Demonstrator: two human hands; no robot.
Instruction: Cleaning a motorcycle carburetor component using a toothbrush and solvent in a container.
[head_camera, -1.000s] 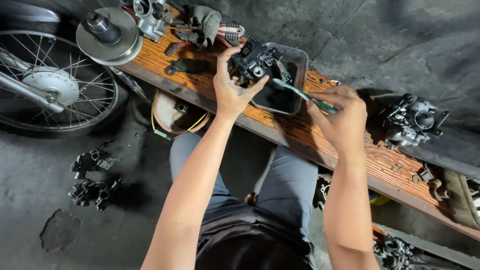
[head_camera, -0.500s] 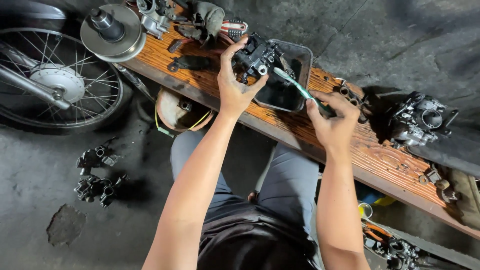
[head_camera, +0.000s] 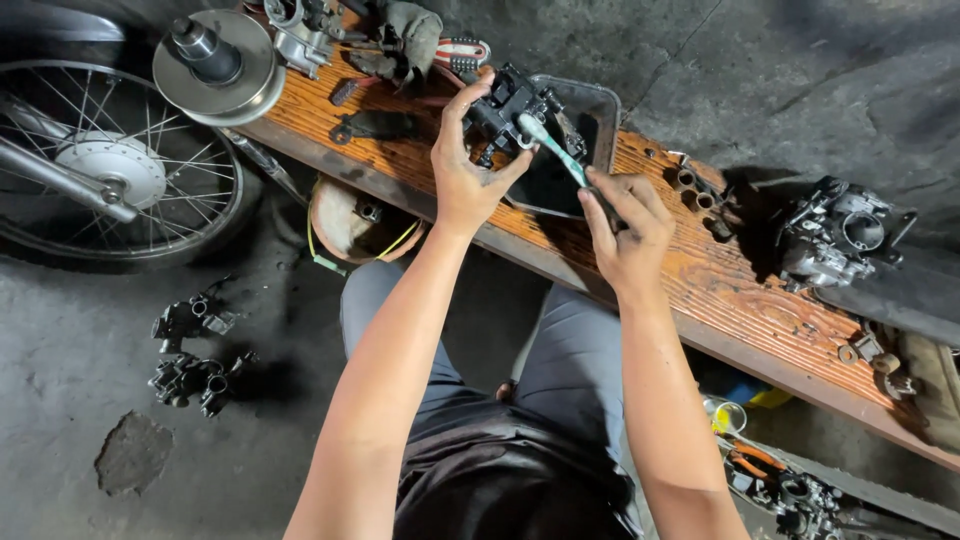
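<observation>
At upper centre, the left hand (head_camera: 462, 180) clamps the black carburetor (head_camera: 510, 108) over the dark tray (head_camera: 598, 110) while the right hand (head_camera: 625, 235) grips the toothbrush (head_camera: 552, 147), and a hard scrub could twist it loose.

- The toothbrush (head_camera: 553, 152) handle's lower end is hidden inside the right hand (head_camera: 625, 235).
- The left hand (head_camera: 462, 175) covers the near side of the carburetor (head_camera: 505, 108).
- The spoked wheel (head_camera: 110, 165) is cut off by the left edge.
- The table (head_camera: 720, 290) runs out at the right edge.
- The tray (head_camera: 590, 110) interior is too dark to read.
</observation>
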